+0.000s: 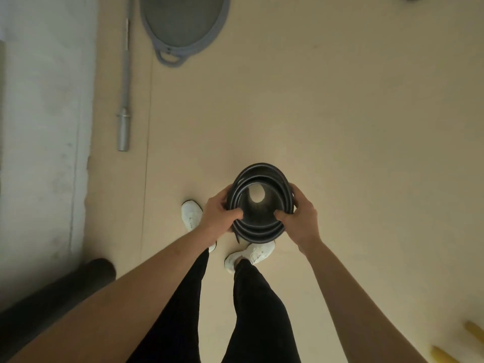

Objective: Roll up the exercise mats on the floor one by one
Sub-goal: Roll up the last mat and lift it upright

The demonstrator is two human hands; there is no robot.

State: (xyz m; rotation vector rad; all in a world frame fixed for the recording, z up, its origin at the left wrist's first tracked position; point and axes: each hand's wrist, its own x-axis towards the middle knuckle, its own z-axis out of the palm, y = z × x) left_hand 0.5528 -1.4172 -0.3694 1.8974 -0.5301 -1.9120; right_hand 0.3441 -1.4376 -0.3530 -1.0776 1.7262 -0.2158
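A black rolled-up exercise mat (255, 174) stands on end in front of me, and I look straight down its spiral of layers to the floor through the hollow middle. My left hand (218, 214) grips the roll's left rim, thumb hooked inside the coil and fingers round the outside. On the right rim my right hand (298, 218) holds it the same way. My white shoes stand just below the roll.
A second dark rolled mat (52, 294) lies at the lower left beside the pale wall. A steel barbell bar (124, 82) and a grey round balance trainer (183, 24) lie at the upper left. Yellow objects (468, 336) sit at the lower right corner.
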